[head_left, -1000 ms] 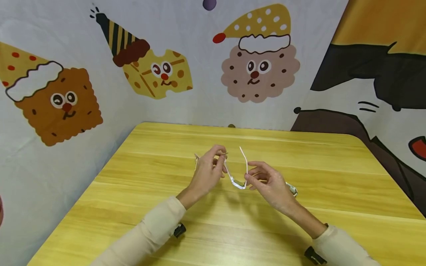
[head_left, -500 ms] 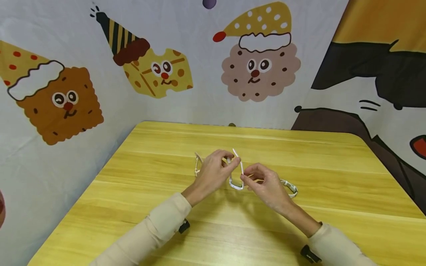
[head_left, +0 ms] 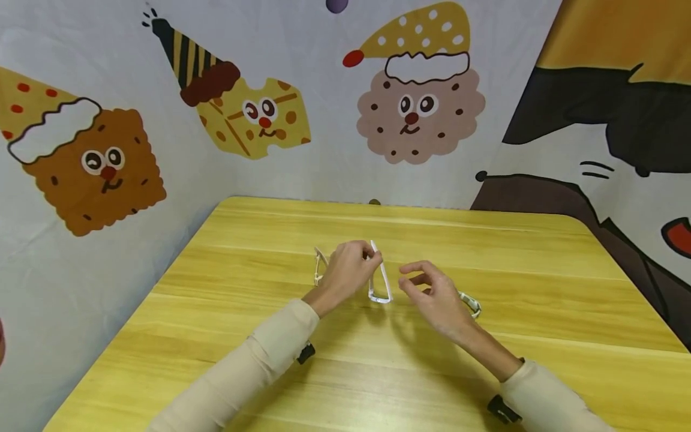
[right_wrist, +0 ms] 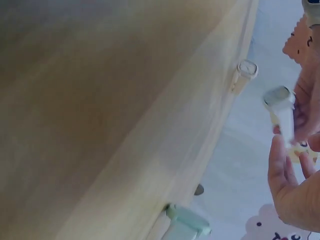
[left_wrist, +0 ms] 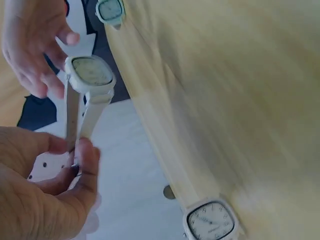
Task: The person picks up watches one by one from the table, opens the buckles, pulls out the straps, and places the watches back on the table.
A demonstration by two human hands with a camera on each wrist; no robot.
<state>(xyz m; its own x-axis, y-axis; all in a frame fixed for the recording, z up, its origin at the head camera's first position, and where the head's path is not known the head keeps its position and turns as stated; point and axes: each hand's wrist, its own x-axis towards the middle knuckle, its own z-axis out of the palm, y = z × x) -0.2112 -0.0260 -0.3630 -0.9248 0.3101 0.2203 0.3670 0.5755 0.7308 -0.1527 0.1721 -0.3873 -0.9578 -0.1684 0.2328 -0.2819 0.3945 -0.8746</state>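
Observation:
My left hand [head_left: 349, 270] pinches both strap ends of a white wristwatch [head_left: 380, 299] between thumb and fingers. Its square case hangs down above the table in the head view; in the left wrist view, the two strap halves of this watch [left_wrist: 91, 71] are drawn together into a loop. My right hand [head_left: 436, 300] is apart from the watch, just to its right, with fingers loosely bent and holding nothing. A pale beige watch [head_left: 318, 276] stands on the table behind my left hand. Beside my right hand lies a light green watch [head_left: 472, 305], partly hidden.
The wooden table [head_left: 345, 384] ends at a white cloth backdrop [head_left: 324, 174] with cartoon prints along its far and left sides. Black wrist-worn devices sit under both sleeves, the right one [head_left: 504, 410] close to the table.
The left hand has brought the two strap halves together and now holds both. The right hand has let go of the strap and moved slightly right.

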